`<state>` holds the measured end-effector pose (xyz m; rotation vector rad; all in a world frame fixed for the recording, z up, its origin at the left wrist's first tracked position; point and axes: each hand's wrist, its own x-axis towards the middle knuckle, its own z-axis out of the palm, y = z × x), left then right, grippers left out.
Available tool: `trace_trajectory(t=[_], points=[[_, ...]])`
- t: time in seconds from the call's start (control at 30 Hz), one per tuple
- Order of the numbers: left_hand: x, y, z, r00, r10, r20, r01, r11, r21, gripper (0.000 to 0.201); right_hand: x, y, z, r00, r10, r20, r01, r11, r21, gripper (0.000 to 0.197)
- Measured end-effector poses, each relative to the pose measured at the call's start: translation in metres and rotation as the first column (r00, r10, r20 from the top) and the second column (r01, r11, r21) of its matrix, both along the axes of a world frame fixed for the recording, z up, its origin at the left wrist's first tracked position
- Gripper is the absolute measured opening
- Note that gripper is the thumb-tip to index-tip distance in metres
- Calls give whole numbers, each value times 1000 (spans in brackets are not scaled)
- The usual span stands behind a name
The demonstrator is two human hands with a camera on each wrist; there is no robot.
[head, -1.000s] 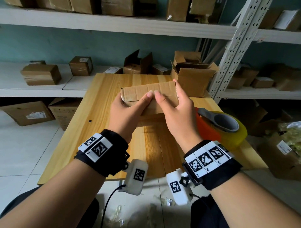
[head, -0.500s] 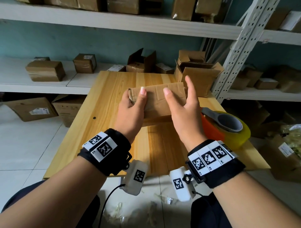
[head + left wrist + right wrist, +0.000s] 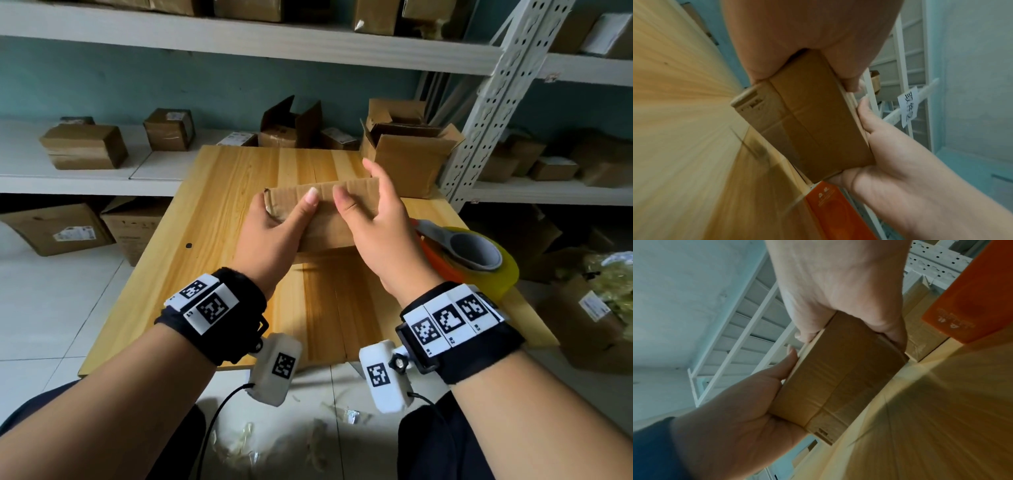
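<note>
A small brown cardboard box is held just above the wooden table, near its middle. My left hand grips the box's left end, thumb on top and fingers behind. My right hand grips the right end, thumb on the top face and a finger raised past the far edge. The left wrist view shows the box from below, taped along its seam, between the left hand and the right hand. In the right wrist view the box sits between the right hand and the left hand.
An orange tape dispenser with a yellow roll lies at the table's right edge, close to my right hand. An open cardboard carton stands at the back right corner. Shelves behind hold several boxes, and more boxes stand on the floor.
Both hands keep hold of the box. The thumbs have moved a little apart on its top, and the right hand's fingers have straightened up past the far edge.
</note>
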<state>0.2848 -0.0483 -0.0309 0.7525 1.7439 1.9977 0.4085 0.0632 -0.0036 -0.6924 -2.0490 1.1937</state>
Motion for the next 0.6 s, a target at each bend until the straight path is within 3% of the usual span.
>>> trace_trajectory(t=[0.1, 0.2, 0.3, 0.43, 0.5, 0.6], points=[[2, 2, -3, 988, 106, -112, -116, 990, -82, 60, -2, 3, -3, 1000, -24, -18, 24, 999, -37, 56], [1, 4, -2, 974, 173, -147, -186, 979, -82, 58, 0, 0, 1, 995, -85, -51, 78, 989, -122, 51], [-1, 5, -1, 972, 181, -147, -193, 978, -73, 61, 2, -3, 3, 997, -78, 11, 79, 987, -143, 63], [-4, 3, 3, 993, 66, -98, -77, 991, -112, 58, 2, 0, 0, 994, 8, 110, 7, 990, -138, 112], [-3, 1, 6, 997, 8, -75, -21, 985, -170, 66, 2, 5, -3, 992, 19, 123, 1, 987, -161, 112], [-6, -1, 5, 989, -5, -150, -42, 951, -307, 82, -2, 9, -8, 986, 27, 167, 11, 975, -223, 105]])
